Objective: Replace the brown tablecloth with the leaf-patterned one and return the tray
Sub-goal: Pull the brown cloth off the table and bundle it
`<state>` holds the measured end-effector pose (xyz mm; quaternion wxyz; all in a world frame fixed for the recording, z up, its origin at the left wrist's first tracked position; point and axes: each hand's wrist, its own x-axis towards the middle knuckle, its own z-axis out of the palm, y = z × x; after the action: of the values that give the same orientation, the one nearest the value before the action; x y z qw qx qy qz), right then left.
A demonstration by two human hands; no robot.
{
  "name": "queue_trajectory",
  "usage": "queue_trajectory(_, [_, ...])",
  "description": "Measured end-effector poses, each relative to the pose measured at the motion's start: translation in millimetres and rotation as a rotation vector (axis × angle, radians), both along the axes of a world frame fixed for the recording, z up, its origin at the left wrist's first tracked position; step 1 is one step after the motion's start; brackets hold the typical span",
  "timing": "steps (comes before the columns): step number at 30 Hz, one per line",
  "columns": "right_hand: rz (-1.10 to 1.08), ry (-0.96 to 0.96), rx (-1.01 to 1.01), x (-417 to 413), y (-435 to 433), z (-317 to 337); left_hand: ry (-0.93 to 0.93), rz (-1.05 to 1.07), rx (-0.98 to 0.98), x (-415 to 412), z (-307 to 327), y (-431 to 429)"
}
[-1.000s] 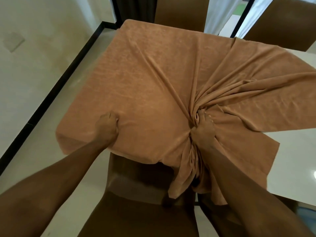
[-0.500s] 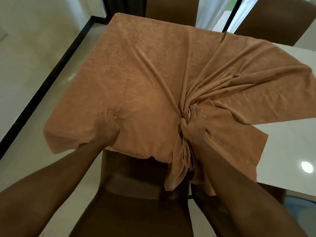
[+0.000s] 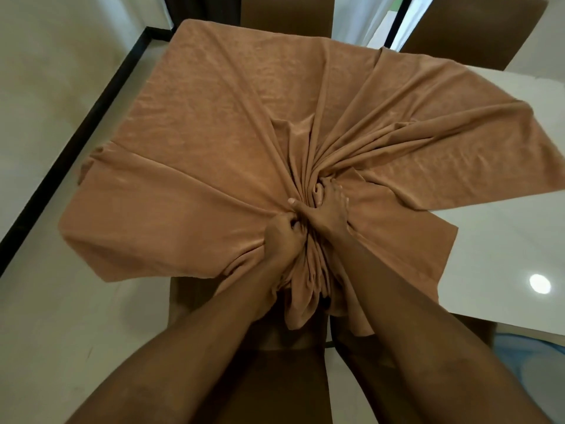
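Your left hand (image 3: 282, 237) and right hand (image 3: 328, 209) clutch the brown tablecloth (image 3: 214, 133) at the table's (image 3: 504, 240) near edge, bunching it for removal.

- Your brown tablecloth (image 3: 214, 123) is cloth: soft and matt, with a faint, slightly mottled nap on the flat part. It gathers into fine, limp pleats where your left hand (image 3: 282, 237) and right hand (image 3: 328, 212) grip it.
- The table (image 3: 489, 240), bare at your right, has a white, smooth, glossy top that mirrors a lamp as a bright round spot.
- The near chair (image 3: 275, 377) under your arms looks like smooth brown leather-like upholstery with a dull sheen.
- The far chairs (image 3: 474, 22) look alike in finish.
- The floor (image 3: 46, 301) is pale, smooth and shiny, like polished tile.
- The black strip (image 3: 76, 133) along it is smooth.
- The curtain (image 3: 360, 16) is thin white cloth, matt.
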<state>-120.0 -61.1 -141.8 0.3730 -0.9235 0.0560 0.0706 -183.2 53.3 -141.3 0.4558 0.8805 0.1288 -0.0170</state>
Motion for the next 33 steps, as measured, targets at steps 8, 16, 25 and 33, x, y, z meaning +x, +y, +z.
queue_trajectory(8, [0.028,0.060,-0.112,2.6,11.3,0.1,-0.113,-0.147,0.270,-22.7,6.1,144.9])
queue_trajectory(16, [0.055,-0.016,-0.016,2.7,28.7,6.6,-0.064,-0.235,0.747,2.0,12.4,245.6])
queue_trajectory(25, [0.038,-0.041,-0.040,-0.8,33.3,0.6,-0.114,-0.163,0.705,6.0,7.2,221.6])
queue_trajectory(33, [0.101,-0.009,-0.082,1.4,28.3,-1.6,-0.085,-0.089,0.304,-18.1,5.4,94.2])
